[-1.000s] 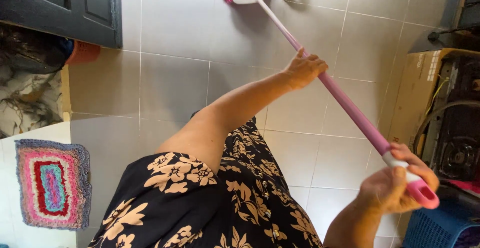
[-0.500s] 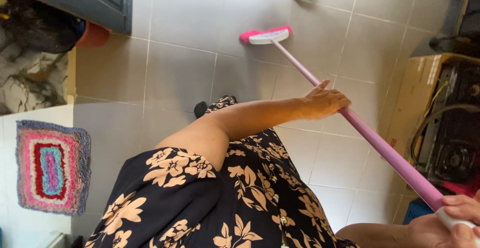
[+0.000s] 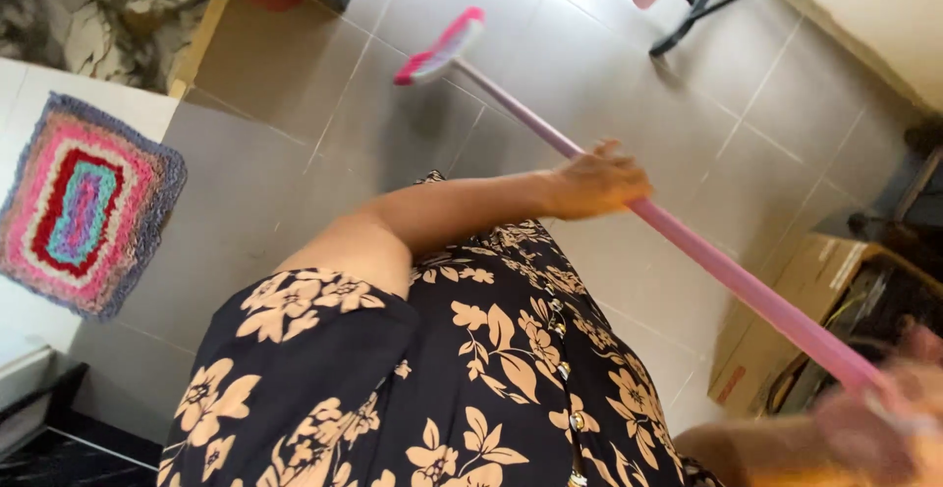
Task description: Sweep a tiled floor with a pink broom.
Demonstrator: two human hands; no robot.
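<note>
Grey square floor tiles (image 3: 609,65) with pale grout lines fill most of the frame. A pink broom (image 3: 688,242) runs diagonally from its brush head (image 3: 439,47) at upper centre down to the lower right. The left hand (image 3: 594,183) is curled around the handle mid-shaft. The right hand (image 3: 874,418), blurred at the lower right corner, wraps the handle's end. A crocheted rug (image 3: 83,202) in pink, red and blue lies at the left edge. A cardboard box (image 3: 786,320) stands at right, and black stand legs (image 3: 702,1) at the top.
</note>
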